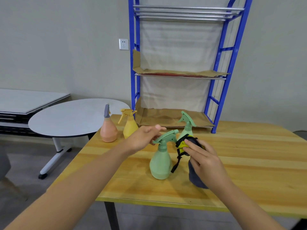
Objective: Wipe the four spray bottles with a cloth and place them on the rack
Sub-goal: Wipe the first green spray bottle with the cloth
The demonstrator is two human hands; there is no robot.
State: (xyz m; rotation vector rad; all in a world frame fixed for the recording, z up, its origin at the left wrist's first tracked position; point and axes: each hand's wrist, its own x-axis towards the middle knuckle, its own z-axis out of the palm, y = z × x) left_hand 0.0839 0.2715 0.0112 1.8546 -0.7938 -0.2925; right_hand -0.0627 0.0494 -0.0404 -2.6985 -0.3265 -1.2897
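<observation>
A green spray bottle [160, 165] stands upright near the middle of the wooden table [249, 163]. My left hand [142, 138] hovers open just left of its nozzle, fingers spread, holding nothing. My right hand [204, 158] grips a grey and yellow cloth [182, 143] with a black strap, right beside the bottle. A second green bottle [186, 125] stands behind the cloth, partly hidden. A yellow bottle [129, 125] and a pink bottle with a grey nozzle [108, 130] stand at the table's far left corner. The blue rack [232, 63] rises at the back.
Cardboard sheets [166, 118] line the rack's lower and middle shelves. A round grey table [66, 120] on a wheeled leg stands to the left, with a low grey bench [25, 100] behind it. A wall socket [124, 44] sits left of the rack.
</observation>
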